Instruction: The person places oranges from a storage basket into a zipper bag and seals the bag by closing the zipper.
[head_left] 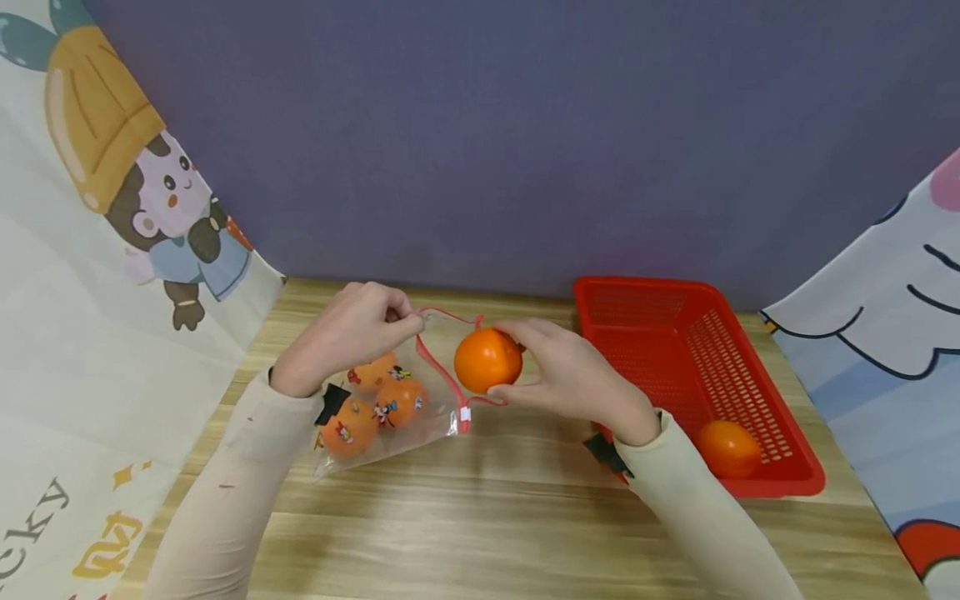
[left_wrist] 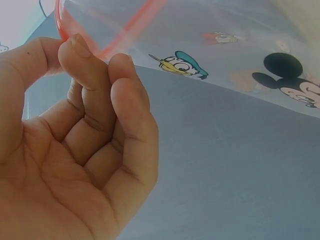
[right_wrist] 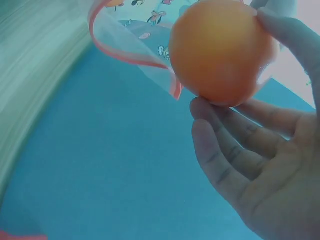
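A clear zip bag (head_left: 435, 427) with a red seal and cartoon prints lies on the table, its mouth spread toward the right. Several oranges (head_left: 401, 402) sit inside it. My left hand (head_left: 358, 323) pinches the bag's red rim at the far corner between thumb and forefinger; the left wrist view shows that pinch beside the printed film (left_wrist: 235, 65). With thumb and fingertips my right hand (head_left: 566, 371) grips another orange (head_left: 487, 361) at the bag's mouth, overlapping the opening in the head view. The right wrist view shows this orange (right_wrist: 222, 52) near the red seal strip (right_wrist: 132, 57).
A red plastic basket (head_left: 637, 333) stands at the right, with one orange (head_left: 726, 448) in its near end. Behind the wooden table (head_left: 480, 533) rises a grey-blue panel (head_left: 480, 150). Cartoon-printed cloths hang at the left (head_left: 90, 350) and the right.
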